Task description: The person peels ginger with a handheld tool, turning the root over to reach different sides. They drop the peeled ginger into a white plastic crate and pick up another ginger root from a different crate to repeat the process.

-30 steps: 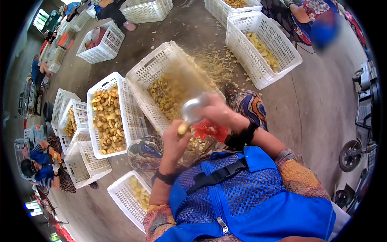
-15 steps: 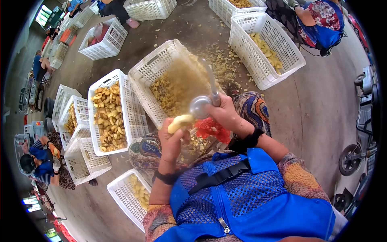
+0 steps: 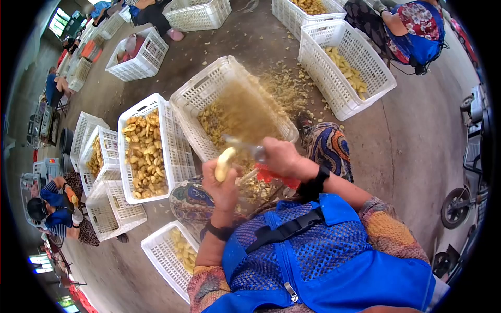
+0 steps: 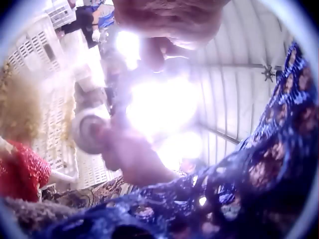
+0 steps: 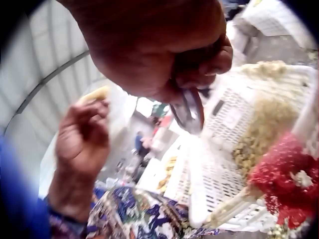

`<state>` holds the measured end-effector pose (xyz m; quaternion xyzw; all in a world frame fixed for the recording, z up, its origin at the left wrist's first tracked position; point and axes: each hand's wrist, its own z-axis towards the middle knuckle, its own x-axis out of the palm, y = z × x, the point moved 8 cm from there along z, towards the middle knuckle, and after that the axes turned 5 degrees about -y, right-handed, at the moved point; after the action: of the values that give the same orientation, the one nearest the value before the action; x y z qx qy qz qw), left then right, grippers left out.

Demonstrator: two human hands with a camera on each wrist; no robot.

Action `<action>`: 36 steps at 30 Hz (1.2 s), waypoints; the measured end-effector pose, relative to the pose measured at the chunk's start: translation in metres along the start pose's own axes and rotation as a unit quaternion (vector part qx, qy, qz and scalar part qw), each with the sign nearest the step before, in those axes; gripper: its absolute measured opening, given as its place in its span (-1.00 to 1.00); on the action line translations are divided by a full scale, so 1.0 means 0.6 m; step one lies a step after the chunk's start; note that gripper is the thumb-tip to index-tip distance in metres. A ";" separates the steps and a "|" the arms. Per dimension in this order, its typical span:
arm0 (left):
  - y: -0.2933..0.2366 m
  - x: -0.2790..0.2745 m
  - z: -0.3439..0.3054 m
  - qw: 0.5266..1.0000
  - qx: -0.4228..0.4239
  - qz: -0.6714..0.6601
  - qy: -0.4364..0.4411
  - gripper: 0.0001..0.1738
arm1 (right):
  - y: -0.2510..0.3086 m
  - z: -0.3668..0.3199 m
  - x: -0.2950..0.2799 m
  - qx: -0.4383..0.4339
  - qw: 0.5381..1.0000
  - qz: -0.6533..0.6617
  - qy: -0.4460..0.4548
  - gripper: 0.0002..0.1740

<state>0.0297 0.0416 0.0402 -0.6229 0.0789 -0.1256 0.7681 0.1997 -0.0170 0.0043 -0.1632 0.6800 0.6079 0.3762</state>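
The left hand (image 3: 222, 187) holds a pale peeled piece (image 3: 225, 164) upright between thumb and fingers in the head view. Just right of it, the right hand (image 3: 283, 157) grips a metal tool (image 3: 258, 153) with a round silver part; its far end is blurred. Both hands are over the near edge of a white crate (image 3: 189, 93) holding brownish-yellow scraps. In the right wrist view the right hand (image 5: 159, 45) has curled fingers round the shiny tool (image 5: 189, 110), and the left hand (image 5: 82, 142) is apart from it. A red mesh (image 3: 271, 176) lies beneath the right hand.
A crate of unpeeled yellow-brown pieces (image 3: 143, 151) stands at the left. Pale pieces lie in a crate (image 3: 166, 259) at lower left and another (image 3: 342, 112) at upper right. Scraps litter the floor (image 3: 284, 88). Other people sit at both sides; a wheel (image 3: 455, 207) stands far right.
The left hand has turned the pale piece from slanting to nearly upright. The right hand's tool has swung from pointing up to pointing left, and its round part has moved slightly lower.
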 end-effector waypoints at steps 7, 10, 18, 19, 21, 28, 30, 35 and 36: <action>0.027 0.025 0.007 0.985 -0.129 -0.071 0.089 -0.74 | -0.041 0.017 -0.027 0.183 0.845 0.502 -0.013 -0.80; 0.027 0.040 0.000 0.984 -0.122 0.016 0.128 -0.75 | -0.029 0.014 -0.014 0.188 0.793 0.579 0.030 -0.80; 0.020 0.066 -0.012 0.967 -0.176 -0.047 0.176 -0.61 | -0.012 0.006 0.014 0.183 0.743 0.640 0.065 -0.74; 0.016 0.073 -0.015 0.952 -0.220 -0.120 0.174 -0.59 | -0.015 0.008 0.013 0.171 0.741 0.646 0.058 -0.74; 0.011 0.080 -0.015 0.914 -0.287 -0.244 0.148 -0.55 | -0.018 0.010 0.000 0.156 0.767 0.620 0.048 -0.74; 0.053 0.076 -0.025 0.861 -0.370 -0.314 0.152 -0.53 | -0.027 0.015 -0.019 0.125 0.844 0.520 0.037 -0.78; 0.072 0.073 -0.031 0.844 -0.397 -0.305 0.191 -0.53 | -0.028 0.017 -0.026 0.111 0.852 0.510 0.026 -0.78; 0.088 0.078 -0.050 0.786 -0.447 -0.362 0.227 -0.51 | -0.031 0.018 -0.027 0.106 0.845 0.524 0.032 -0.78; 0.088 0.077 -0.048 0.790 -0.437 -0.370 0.219 -0.50 | -0.029 0.018 -0.028 0.101 0.848 0.520 0.032 -0.78</action>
<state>0.0711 0.0112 -0.0157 -0.8295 0.0548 -0.4855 0.2705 0.2261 -0.0146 0.0044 0.2340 0.7343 0.6373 -0.0024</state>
